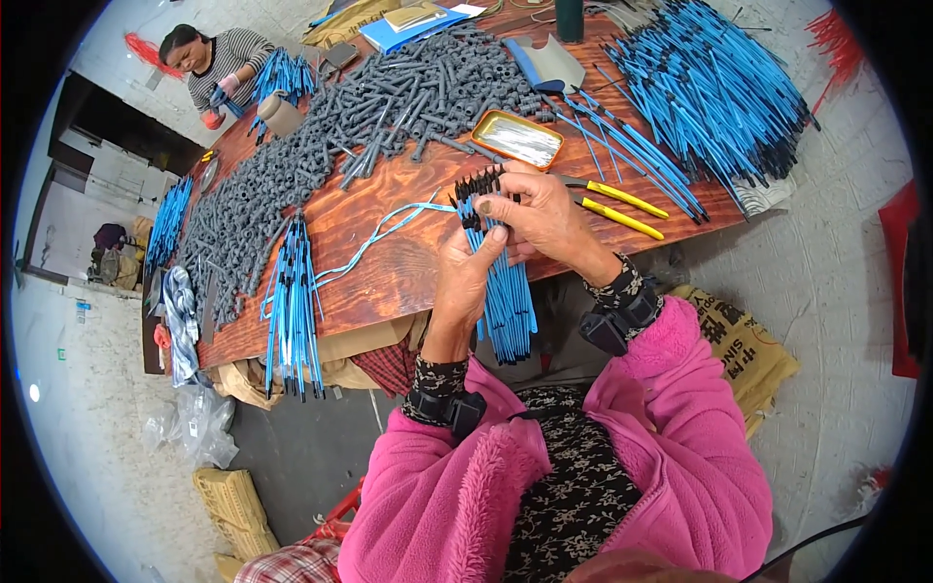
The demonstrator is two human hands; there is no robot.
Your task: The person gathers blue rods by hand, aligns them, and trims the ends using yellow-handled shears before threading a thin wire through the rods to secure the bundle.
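I saw the bundle [507, 306] at the near edge of the surface [403, 277], gripped from both sides.
In the head view, watching from afar, I found its long axis running from the black tips [476, 183] at the far end down past that edge. The right hand [546, 216] was nearer the tips, its fingers pinched close to them; the left hand [461, 280] had its fingers closed on the left side, slightly lower. Ties [374, 238] trailed left; pliers [627, 198] lay right of the right hand.

Beside the left hand [463, 274], bare tabletop [406, 269] offers passage, crossed by blue strips [375, 236]; heaped grey parts [413, 87] block beyond.
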